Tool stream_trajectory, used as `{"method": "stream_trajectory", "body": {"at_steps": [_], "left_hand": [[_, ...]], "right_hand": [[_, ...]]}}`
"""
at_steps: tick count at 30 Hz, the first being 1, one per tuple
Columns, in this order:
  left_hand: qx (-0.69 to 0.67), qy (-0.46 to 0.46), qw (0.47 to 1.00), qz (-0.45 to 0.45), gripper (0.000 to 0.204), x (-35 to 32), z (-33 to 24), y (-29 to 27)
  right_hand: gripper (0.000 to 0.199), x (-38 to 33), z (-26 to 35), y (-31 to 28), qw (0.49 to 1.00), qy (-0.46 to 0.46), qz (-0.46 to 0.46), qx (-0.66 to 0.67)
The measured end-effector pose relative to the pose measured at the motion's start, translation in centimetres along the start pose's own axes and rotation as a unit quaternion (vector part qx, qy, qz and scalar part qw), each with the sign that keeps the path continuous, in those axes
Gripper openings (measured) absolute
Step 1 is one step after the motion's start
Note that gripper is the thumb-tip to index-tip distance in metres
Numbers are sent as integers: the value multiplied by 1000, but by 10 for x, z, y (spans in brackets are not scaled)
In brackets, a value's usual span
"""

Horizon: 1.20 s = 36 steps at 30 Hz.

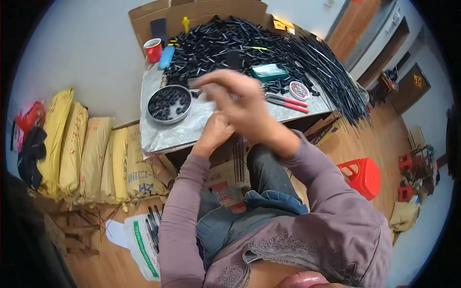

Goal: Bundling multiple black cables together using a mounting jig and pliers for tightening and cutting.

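Badly blurred: right hand (pixel 238 99), fingers bent, covering part of left hand (pixel 218 129). Impossible to tell any grip, or the spread of the left fingers. Near both, leftward on the table (pixel 161 139): one round tin (pixel 169 121) of small black pieces (pixel 168 103), too many to count. Rightward: one pair of pliers (pixel 292 103), one green box (pixel 273 78).

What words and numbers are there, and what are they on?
I won't copy words, but marks show here:
Yellow sacks: dark and red characters, mostly too blurred.
White bag: pale marks on a green stripe, too small.
Yellow diamond on the brown door: dark mark, too small.
Round tub: pattern, any words too small.
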<state>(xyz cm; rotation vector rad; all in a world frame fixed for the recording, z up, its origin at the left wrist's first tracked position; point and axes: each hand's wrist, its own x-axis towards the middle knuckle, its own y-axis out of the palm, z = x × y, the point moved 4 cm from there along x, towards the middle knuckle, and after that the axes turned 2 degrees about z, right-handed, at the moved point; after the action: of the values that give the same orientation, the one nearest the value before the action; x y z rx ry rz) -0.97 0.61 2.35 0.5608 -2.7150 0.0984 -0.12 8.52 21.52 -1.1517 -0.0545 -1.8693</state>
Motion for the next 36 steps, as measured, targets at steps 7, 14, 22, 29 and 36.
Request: {"method": "stream_trajectory", "body": {"at_steps": [7, 14, 22, 29, 36], "left_hand": [[395, 135, 905, 77, 19, 2, -41, 10], [342, -126, 928, 71, 27, 7, -41, 0], [16, 40, 997, -67, 50, 74, -141, 18], [89, 99, 990, -51, 30, 67, -144, 19], [-1, 114, 991, -68, 30, 76, -137, 17]], "right_hand": [[41, -77, -115, -80, 960, 277, 22, -41], [25, -55, -138, -46, 977, 177, 108, 52], [36, -46, -130, -51, 955, 186, 229, 39], [42, -4, -251, -259, 857, 244, 102, -442], [21, -81, -336, -413, 673, 260, -3, -693]]}}
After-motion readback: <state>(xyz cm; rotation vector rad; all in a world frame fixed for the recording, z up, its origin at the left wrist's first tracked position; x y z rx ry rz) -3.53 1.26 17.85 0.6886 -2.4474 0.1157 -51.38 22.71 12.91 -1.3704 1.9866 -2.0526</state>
